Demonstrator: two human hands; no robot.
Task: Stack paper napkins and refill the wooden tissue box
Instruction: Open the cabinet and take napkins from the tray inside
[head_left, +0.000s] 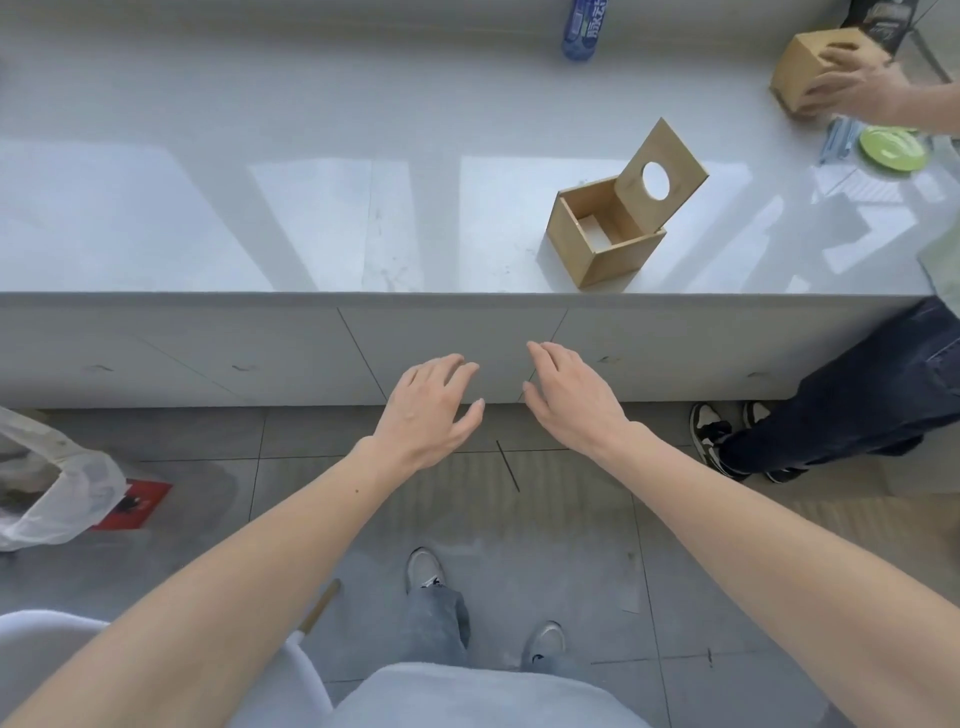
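A wooden tissue box (621, 260) stands on the white counter (260, 218), right of centre, close to the front edge. Its hinged lid (675, 166), with a round hole, is tipped up and back, so the inside shows; something pale lies at the bottom. My left hand (434, 410) and my right hand (574, 397) hover side by side in front of the counter's face, below the box, palms down, fingers spread, holding nothing. No paper napkins are visible.
Another person stands at the right, their hand (857, 85) on a second wooden box (810, 65) at the far right of the counter. A green plate (892, 148), a blue bottle (584, 28), and a plastic bag (47, 483) on the floor at left.
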